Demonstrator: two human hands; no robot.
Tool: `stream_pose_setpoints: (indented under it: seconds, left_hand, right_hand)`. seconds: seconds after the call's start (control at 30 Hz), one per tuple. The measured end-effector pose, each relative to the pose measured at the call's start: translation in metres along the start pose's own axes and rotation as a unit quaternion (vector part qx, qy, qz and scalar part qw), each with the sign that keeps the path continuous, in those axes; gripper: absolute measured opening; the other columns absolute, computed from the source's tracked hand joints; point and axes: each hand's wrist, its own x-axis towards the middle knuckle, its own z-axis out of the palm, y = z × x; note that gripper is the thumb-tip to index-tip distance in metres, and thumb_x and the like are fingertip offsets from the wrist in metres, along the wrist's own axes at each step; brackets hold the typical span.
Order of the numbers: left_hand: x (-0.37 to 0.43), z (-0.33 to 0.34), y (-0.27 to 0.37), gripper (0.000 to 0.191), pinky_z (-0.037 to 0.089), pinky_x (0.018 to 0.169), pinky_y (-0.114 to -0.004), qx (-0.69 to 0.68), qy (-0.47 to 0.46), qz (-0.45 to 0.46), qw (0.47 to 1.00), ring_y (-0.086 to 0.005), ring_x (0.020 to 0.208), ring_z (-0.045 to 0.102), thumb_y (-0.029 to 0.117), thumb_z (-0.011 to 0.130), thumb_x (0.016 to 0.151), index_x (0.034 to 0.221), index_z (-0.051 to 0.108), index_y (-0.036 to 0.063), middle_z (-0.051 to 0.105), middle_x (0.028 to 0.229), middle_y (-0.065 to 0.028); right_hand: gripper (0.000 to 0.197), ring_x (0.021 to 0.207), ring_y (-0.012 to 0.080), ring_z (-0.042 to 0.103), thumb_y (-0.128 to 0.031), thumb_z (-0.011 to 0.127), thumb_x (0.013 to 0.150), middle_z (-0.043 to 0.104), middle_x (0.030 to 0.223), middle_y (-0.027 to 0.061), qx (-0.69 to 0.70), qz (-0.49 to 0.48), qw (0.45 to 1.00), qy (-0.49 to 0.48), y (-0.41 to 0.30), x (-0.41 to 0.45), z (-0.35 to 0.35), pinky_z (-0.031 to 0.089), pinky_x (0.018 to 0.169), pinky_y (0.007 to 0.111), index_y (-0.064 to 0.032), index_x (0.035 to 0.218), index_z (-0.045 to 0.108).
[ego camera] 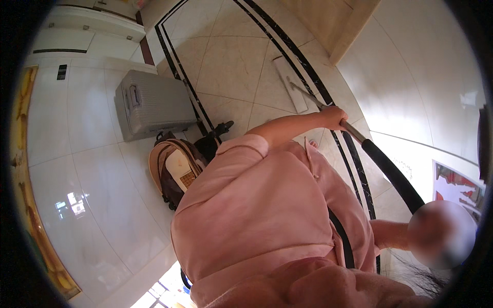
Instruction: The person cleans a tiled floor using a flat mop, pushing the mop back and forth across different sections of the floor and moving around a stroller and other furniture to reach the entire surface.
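My left hand [334, 117] is closed around the metal pole [353, 131] of a flat floor mop. The long, pale mop head [289, 82] lies on the tiled floor, across the inner black border line. From my left hand the pole runs back into a thick black grip [391, 169], whose far end enters a blurred disc at the lower right. My right forearm [391, 235] reaches into the same disc, so my right hand is hidden. Pink clothing covers my body in the middle of the view.
A ribbed grey suitcase [158, 104] stands by the glossy tiled wall [96, 192] at left. Next to it is a baby stroller with a tan and dark canopy [160, 161], partly behind my body. A white wall panel [408, 77] and a beige corner [335, 30] rise at right.
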Motion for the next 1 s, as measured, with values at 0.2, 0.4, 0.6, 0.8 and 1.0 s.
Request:
stream_pose_setpoints:
  seconds: [0.2,0.4,0.6,0.8,1.0]
  left_hand:
    - [0.044,-0.001,-0.032,0.030,0.044,0.062,-0.040,-0.065,-0.008,0.047,0.997,-0.0289,0.071,0.059,0.034,0.072,0.066,0.064,0.056,0.0094,0.059,0.064,-0.0076]
    - [0.038,-0.016,-0.057,0.028,0.046,0.068,-0.042,-0.043,0.010,0.033,0.998,-0.0285,0.078,0.059,0.038,0.071,0.066,0.066,0.059,0.0127,0.062,0.070,-0.0064]
    - [0.004,-0.074,-0.122,0.017,0.045,0.064,-0.043,-0.021,0.104,-0.015,0.994,-0.0304,0.072,0.059,0.025,0.069,0.062,0.065,0.060,0.0112,0.061,0.067,-0.0082]
    - [-0.097,-0.159,-0.236,0.014,0.041,0.057,-0.039,-0.037,0.240,-0.187,0.952,-0.0295,0.063,0.054,0.004,0.066,0.056,0.063,0.055,0.0052,0.054,0.063,-0.0120]
    - [-0.206,-0.209,-0.284,0.032,0.039,0.061,-0.038,0.010,0.390,-0.255,0.885,-0.0276,0.064,0.049,0.020,0.075,0.069,0.064,0.049,0.0033,0.049,0.064,-0.0110]
  right_hand:
    - [0.019,0.042,0.0105,0.031,-0.024,0.038,0.085,0.034,0.049,0.0016,-0.138,-0.017,0.971,0.193,0.024,-0.011,0.054,0.029,0.044,0.029,-0.0090,0.078,0.049]
    - [0.028,0.045,0.0112,0.022,-0.025,0.038,0.083,0.027,0.049,0.0019,-0.061,-0.108,0.978,0.170,0.047,0.004,0.089,0.023,0.049,0.029,-0.0032,0.081,0.055]
    - [0.024,0.040,0.0097,0.028,-0.025,0.037,0.087,0.034,0.049,-0.0009,0.038,-0.018,0.994,0.105,0.103,0.019,0.124,0.026,0.042,0.028,-0.0082,0.078,0.051]
    - [0.012,0.040,0.0130,0.035,-0.017,0.042,0.084,0.041,0.049,0.0037,0.147,0.034,0.984,-0.092,0.181,0.012,0.249,0.031,0.042,0.029,-0.0077,0.076,0.042]
    - [0.042,0.041,0.0183,0.048,-0.038,0.053,0.087,0.050,0.048,0.0060,0.221,0.095,0.909,-0.341,0.198,0.002,0.366,0.042,0.042,0.031,-0.0018,0.067,0.050]
